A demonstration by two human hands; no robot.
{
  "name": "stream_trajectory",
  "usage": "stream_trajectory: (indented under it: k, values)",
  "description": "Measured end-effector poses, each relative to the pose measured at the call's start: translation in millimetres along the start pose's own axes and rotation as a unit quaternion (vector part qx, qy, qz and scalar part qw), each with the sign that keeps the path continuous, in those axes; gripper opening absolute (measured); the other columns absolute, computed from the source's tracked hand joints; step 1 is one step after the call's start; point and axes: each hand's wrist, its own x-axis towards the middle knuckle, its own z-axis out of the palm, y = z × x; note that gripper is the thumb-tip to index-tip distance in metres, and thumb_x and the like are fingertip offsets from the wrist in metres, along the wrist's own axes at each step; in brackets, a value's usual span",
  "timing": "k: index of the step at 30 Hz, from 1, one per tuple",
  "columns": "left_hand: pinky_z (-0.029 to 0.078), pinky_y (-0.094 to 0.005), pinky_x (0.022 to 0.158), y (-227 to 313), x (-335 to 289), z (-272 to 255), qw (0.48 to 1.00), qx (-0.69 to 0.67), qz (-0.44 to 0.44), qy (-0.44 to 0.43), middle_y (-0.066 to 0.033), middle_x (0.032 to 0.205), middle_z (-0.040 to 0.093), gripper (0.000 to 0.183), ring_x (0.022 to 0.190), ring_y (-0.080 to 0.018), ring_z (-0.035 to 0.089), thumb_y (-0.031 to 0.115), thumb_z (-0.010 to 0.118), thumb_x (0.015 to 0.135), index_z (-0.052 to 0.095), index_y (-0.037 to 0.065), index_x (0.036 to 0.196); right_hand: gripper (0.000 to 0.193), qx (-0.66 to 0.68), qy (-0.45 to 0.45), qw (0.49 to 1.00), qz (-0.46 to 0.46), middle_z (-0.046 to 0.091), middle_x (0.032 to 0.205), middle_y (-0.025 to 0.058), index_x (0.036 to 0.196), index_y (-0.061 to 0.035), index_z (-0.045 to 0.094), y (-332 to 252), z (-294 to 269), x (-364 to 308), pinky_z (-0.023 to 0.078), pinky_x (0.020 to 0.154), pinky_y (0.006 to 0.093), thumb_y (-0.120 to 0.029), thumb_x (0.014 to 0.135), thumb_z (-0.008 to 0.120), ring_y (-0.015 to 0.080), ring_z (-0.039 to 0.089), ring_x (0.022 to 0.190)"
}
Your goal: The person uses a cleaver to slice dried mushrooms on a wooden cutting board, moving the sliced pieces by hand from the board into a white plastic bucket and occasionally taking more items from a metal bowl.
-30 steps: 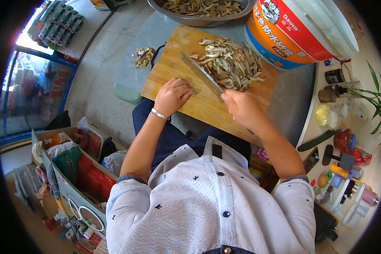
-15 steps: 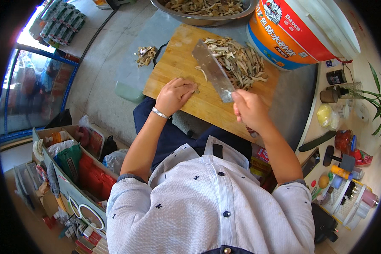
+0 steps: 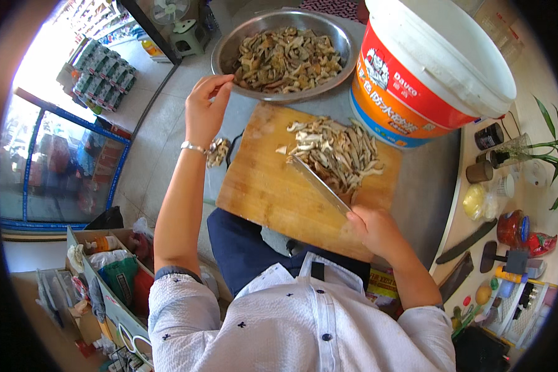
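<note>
A large kitchen knife [image 3: 321, 185] with a broad blade is in my right hand [image 3: 373, 230], which is closed round its handle. Its blade slants over the wooden cutting board [image 3: 260, 192], edge-on to me, beside a heap of pale mushroom strips [image 3: 338, 152]. One small pale piece [image 3: 282, 149] lies left of the heap. My left hand [image 3: 208, 108] is at the near left rim of a steel bowl [image 3: 220, 59], fingers stretched toward it and thumb a little apart. I see nothing held there. Brownish mushroom pieces [image 3: 285, 59] fill the bowl.
A large orange and red bucket [image 3: 409, 80] stands right of the bowl. A small pile of scraps [image 3: 217, 152] lies left of the board, partly behind my left wrist. Jars, a plant [image 3: 545, 142] and a dark green cucumber-like thing [image 3: 466, 242] line the counter at right.
My left hand has left the board and moved up and away to the bowl's rim. The knife has turned from showing its flat side to nearly edge-on. The view has shifted, showing more bowl.
</note>
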Motion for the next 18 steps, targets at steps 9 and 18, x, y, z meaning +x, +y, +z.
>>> stream_trajectory:
  k: [9, 18]
  values:
    - [0.052, -0.0336, 0.080, -63, 105, 123, 0.949, 0.189, -0.022, -0.252, -0.0131, 0.096, 0.069, 0.023, 0.088, -0.0243, 0.067, 0.013, 0.062, 0.084, 0.068, 0.009, 0.106, 0.028, 0.026, -0.040, 0.999, 0.027, 0.060, 0.073, 0.0220, 0.082, -0.0034, 0.055, 11, -5, -2, 0.045, 0.062, 0.0512, -0.028, 0.094, 0.051, 0.0425, 0.059, 0.070]
    - [0.043, -0.0455, 0.098, -105, 166, 207, 0.914, 0.313, -0.114, -0.234, -0.0130, 0.134, 0.053, 0.049, 0.123, -0.0330, 0.049, 0.013, 0.057, 0.086, 0.049, 0.018, 0.135, 0.029, 0.041, -0.048, 0.998, -0.001, 0.060, 0.065, 0.0192, 0.081, -0.0047, 0.056, 20, -11, 5, 0.045, 0.056, 0.0497, -0.030, 0.094, 0.052, 0.0406, 0.059, 0.062]
